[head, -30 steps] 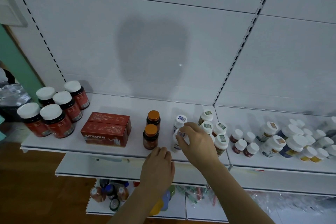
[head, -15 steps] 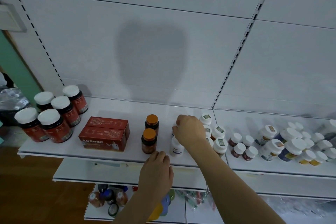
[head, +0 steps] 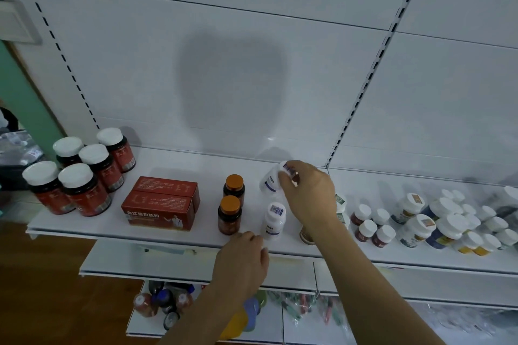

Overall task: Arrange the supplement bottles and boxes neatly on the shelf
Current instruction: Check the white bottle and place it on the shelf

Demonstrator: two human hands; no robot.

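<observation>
The right hand (head: 309,194) reaches over the white shelf (head: 179,165) and grips a small white bottle (head: 270,179) by its cap end, fingers curled round the top; the bottle is tilted, its base toward the left and its cap toward the hand. Just below this hand, a second white bottle (head: 274,221) with a coded sticker on its cap stands upright on the shelf, apart from the fingers. The left hand (head: 242,260) lies at the front lip of the shelf, fingers loosely bent with their tips touching the edge, holding nothing. Immediately left of the right hand stand two amber bottles with orange caps (head: 232,206), one behind the other. Further left lie two red boxes (head: 162,203) side by side, and beyond them a cluster of five dark jars with white lids (head: 78,173). To the right of the right forearm, partly hidden by it, stands a crowded group of small white-capped bottles (head: 437,221) on the adjoining shelf section. Below the left hand, a lower shelf (head: 179,263) carries assorted items too blurred to identify.
</observation>
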